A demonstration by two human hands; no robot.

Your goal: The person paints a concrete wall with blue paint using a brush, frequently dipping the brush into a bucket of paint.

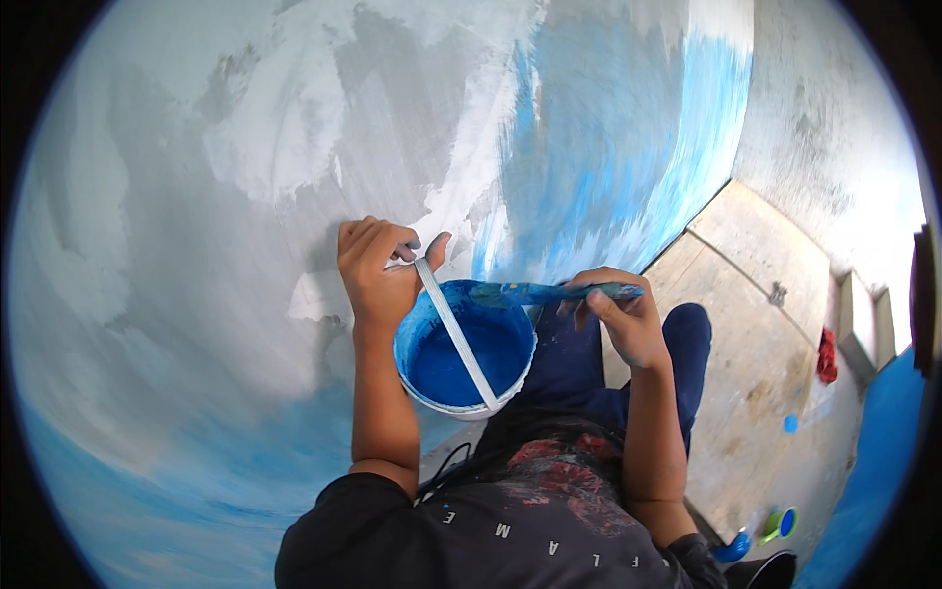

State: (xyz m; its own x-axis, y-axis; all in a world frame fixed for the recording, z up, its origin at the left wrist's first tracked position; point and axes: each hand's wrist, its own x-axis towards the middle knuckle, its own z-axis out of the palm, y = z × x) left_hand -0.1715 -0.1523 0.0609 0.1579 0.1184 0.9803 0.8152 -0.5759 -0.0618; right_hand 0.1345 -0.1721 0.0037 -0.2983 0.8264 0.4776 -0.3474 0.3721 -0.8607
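A white bucket [461, 410] of blue paint [456, 355] hangs in front of my body, close to the painted wall. Its pale strap-like handle [457, 334] runs up across the opening into the crook between the thumb and curled fingers of my left hand [378, 260], which holds it. The backs of those fingers are near the wall or touch it; I cannot tell which. My right hand [624, 314] is closed round a paint-smeared paintbrush [535, 294], held level. The blue bristles lie over the bucket's far rim, above the paint.
The curved wall [285, 177] carries grey, white and blue strokes. To the right, wooden boards [746, 393] cover the floor, with a red cloth-like item [827, 355] on them. A small green-rimmed container [780, 523] and a blue rounded object [732, 547] sit at the lower right.
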